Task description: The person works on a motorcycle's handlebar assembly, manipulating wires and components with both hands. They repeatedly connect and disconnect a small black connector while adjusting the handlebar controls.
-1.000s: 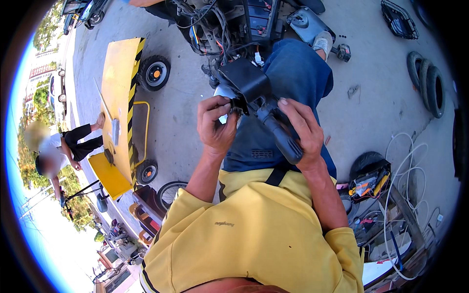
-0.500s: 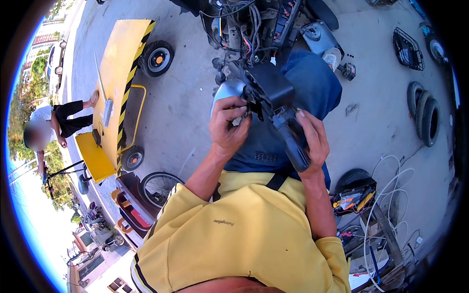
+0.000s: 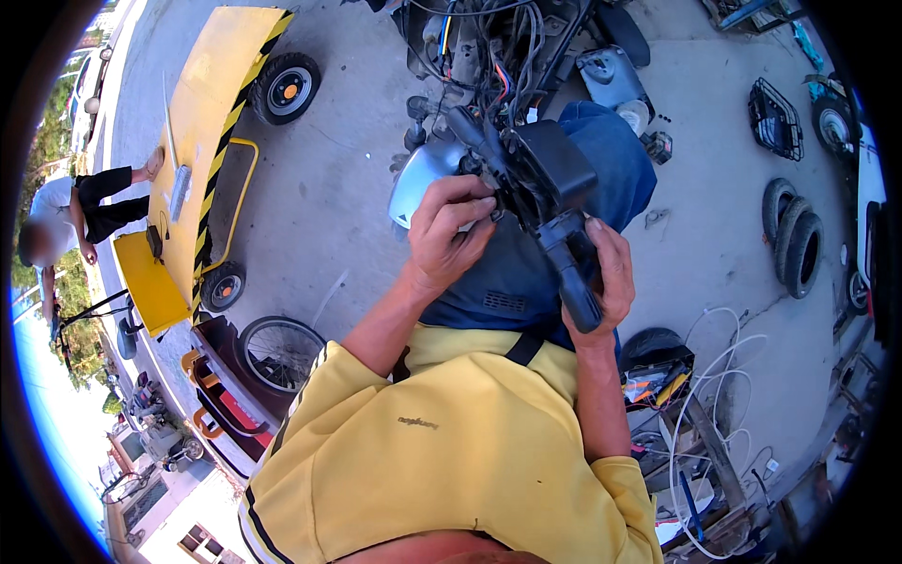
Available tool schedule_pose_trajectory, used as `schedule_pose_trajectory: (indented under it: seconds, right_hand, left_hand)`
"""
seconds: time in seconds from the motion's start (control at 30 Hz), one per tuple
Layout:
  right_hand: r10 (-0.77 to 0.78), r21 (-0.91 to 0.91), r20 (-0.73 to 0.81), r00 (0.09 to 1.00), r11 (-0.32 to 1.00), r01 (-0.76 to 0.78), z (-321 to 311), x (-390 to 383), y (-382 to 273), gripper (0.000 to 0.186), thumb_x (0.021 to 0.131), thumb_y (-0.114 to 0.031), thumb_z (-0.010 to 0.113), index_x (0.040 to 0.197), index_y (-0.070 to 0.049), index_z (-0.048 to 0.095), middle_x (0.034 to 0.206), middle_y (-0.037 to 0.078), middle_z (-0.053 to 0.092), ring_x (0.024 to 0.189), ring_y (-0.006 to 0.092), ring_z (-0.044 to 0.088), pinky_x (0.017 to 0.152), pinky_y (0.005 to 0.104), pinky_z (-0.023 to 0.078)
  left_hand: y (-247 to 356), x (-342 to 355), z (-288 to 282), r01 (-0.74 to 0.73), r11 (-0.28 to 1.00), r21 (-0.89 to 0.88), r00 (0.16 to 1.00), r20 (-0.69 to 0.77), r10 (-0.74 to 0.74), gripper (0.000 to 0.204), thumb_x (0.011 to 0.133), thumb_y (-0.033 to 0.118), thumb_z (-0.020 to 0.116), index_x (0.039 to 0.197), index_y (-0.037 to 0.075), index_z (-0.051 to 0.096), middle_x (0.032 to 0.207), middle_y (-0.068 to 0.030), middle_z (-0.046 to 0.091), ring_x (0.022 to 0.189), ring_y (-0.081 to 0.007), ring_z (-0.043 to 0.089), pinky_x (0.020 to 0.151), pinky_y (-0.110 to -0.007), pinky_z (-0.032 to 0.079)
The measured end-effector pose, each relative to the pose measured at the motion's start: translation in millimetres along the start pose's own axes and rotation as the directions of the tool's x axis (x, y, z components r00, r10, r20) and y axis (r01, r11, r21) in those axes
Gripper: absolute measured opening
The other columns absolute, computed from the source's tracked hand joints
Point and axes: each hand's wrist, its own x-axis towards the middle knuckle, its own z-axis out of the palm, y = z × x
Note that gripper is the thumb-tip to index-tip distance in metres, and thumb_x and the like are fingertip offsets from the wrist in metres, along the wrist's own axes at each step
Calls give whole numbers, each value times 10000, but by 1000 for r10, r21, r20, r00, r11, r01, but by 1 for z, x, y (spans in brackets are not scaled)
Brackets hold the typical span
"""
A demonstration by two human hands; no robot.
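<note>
A black handlebar (image 3: 526, 202) with cables, a boxy black housing (image 3: 556, 167) and rubber grips lies across my blue-trousered lap. My right hand (image 3: 606, 274) is wrapped round its near end, beside the black grip (image 3: 580, 299). With thumb and fingertips pressed together, my left hand (image 3: 456, 230) pinches at the handlebar's left side. Whatever is between those fingertips is too small or hidden to name. Behind that hand sits a pale-blue, shiny panel (image 3: 423, 179). Beyond the handlebar rises a stripped vehicle front with a loose wiring bundle (image 3: 498, 66).
At left stands a yellow cart (image 3: 211, 113) with striped edging and black wheels; a person (image 3: 89, 211) is at its far side. Grey plastic cover (image 3: 611, 75), wire basket (image 3: 775, 117) and several tyres (image 3: 792, 235) lie to the right. White tubing (image 3: 681, 442) coils over parts at lower right.
The handlebar has turned and shifted right, so its far grip now shows. Both hands have moved with it, staying at the same places on it. The whole view has swung slightly.
</note>
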Motion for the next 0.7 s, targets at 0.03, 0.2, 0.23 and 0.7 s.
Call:
schedule_pose_trajectory:
  seconds: [0.03, 0.2, 0.23, 0.7]
  right_hand:
    - [11, 9, 1, 1000, 1000, -11, -1, 0, 1, 486, 878, -4, 691, 1360, 50, 652, 1253, 235, 689, 1113, 347, 702, 965, 392, 560]
    - [27, 45, -2, 1000, 999, -27, -1, 1, 2, 496, 887, -4, 714, 1375, 49, 640, 1248, 217, 686, 1115, 312, 694, 947, 371, 559]
    - [21, 49, 1, 1000, 999, -21, -2, 2, 3, 508, 890, -5, 733, 1385, 46, 634, 1249, 209, 687, 1110, 293, 695, 937, 359, 561]
    - [479, 222, 26, 877, 853, -473, -13, 19, -11, 588, 912, -51, 832, 1449, 13, 600, 1287, 103, 659, 1087, 147, 652, 906, 271, 550]
  left_hand:
    - [-1, 4, 0, -34, 999, 15, 999, 17, 34, 367, 754, -190, 755, 1052, 0, 656, 1085, -180, 678, 946, -278, 711, 825, -371, 605]
    - [-5, 24, -5, -162, 984, 73, 975, 168, 148, 357, 732, -108, 800, 1045, 11, 680, 1054, -160, 679, 856, -285, 712, 714, -364, 594]
    - [-5, 30, -5, -193, 977, 88, 965, 198, 172, 347, 726, -78, 809, 1037, 16, 685, 1044, -154, 675, 827, -287, 710, 680, -364, 591]
    - [-12, 85, 1, -401, 908, 121, 809, 512, 289, 389, 766, 16, 752, 1148, 59, 687, 1061, -109, 677, 862, -283, 715, 670, -360, 592]
